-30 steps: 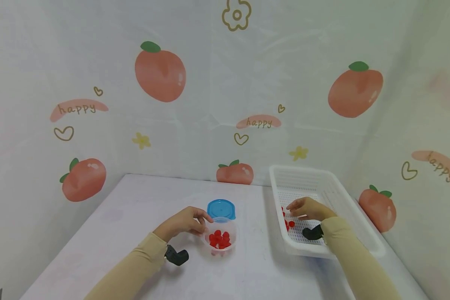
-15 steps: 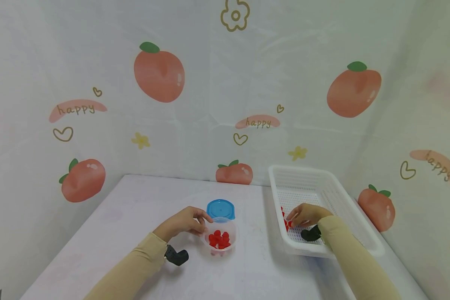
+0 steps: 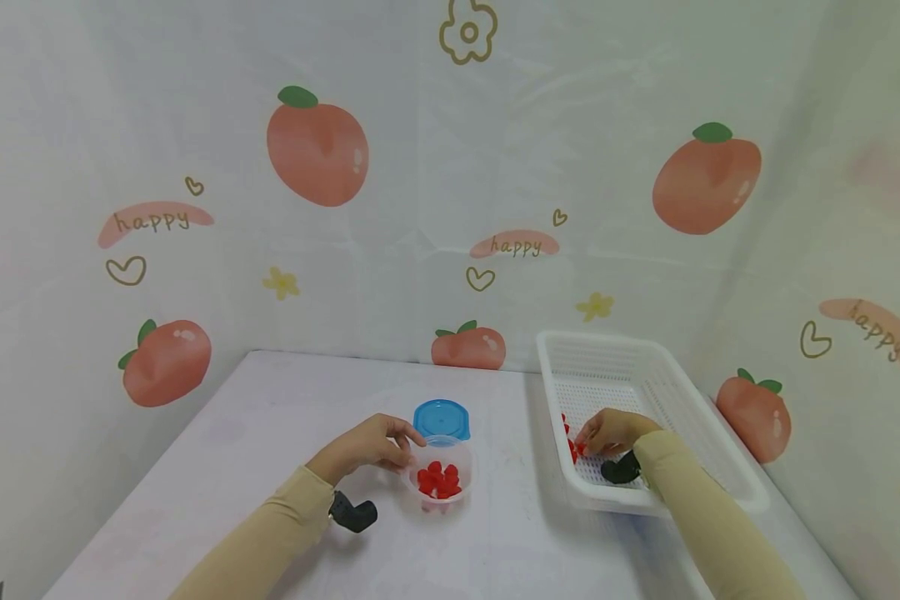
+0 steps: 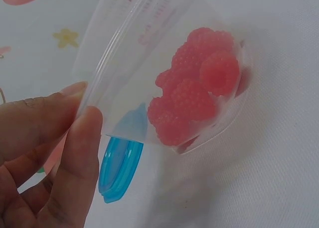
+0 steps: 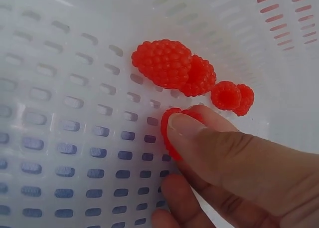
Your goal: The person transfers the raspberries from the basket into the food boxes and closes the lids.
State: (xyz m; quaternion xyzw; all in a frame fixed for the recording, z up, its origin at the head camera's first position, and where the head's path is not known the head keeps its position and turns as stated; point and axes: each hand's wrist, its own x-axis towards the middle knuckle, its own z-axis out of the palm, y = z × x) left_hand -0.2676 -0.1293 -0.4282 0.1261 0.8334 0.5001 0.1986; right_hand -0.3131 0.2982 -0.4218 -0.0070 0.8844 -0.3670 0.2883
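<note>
Raspberry (image 5: pixel 165 131) sits pinched in the right hand (image 3: pixel 612 429), inside the basket (image 3: pixel 607 499); left hand (image 3: pixel 369 442) pinches the tub (image 4: pixel 132 73) by its rim.

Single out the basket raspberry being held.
The raspberry pinched in the right hand, under its thumb; the four others visible in the basket lie unheld.

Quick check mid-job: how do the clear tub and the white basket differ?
The clear tub is small and round; the white basket is larger and rectangular. The tub is see-through, while the basket is white and slotted. The left hand pinches the tub's rim; the right hand is inside the basket, pinching a red raspberry. Both are open on top and contain raspberries.
</note>
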